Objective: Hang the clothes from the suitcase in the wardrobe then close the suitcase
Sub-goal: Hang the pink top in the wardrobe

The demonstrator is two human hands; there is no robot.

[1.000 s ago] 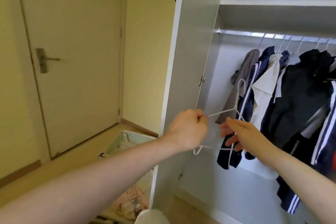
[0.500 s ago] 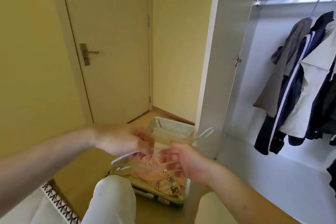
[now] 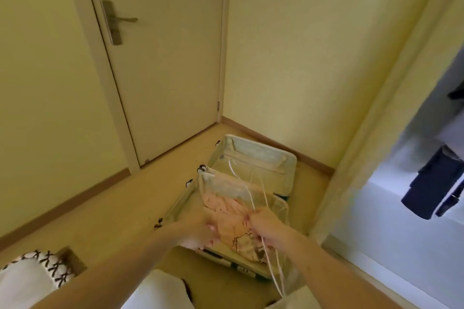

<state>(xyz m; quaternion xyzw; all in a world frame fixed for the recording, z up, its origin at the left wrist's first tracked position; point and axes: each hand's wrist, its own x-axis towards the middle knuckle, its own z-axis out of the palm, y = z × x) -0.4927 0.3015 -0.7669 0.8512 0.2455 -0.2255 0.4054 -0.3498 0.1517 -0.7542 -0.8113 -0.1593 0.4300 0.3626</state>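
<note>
since a moment ago you have turned away from the wardrobe (image 3: 411,183) and dropped both hands over the suitcase (image 3: 253,158), which lies open on the floor in the corner beside the door (image 3: 160,57).

your right hand (image 3: 270,227) grips the white wire hanger (image 3: 256,198), fingers curled round it; the hanger's long axis runs roughly toward and away from you, one end reaching up over the far half of the case, the other trailing down past your wrist. your left hand (image 3: 203,229) is blurred, and i cannot tell whether its fingers have closed on anything; it sits at the near left edge of the pink garment (image 3: 226,213).

that garment lies crumpled in the near half of the suitcase, directly under and between your two hands, touching or almost touching both. it looks soft and thin, pale pink with a dark printed pattern, bunched rather than folded. the left hand seems the freer one to lift it, so the hanger can be fed in from the right. dark clothes already hang in the wardrobe at your right.
</note>
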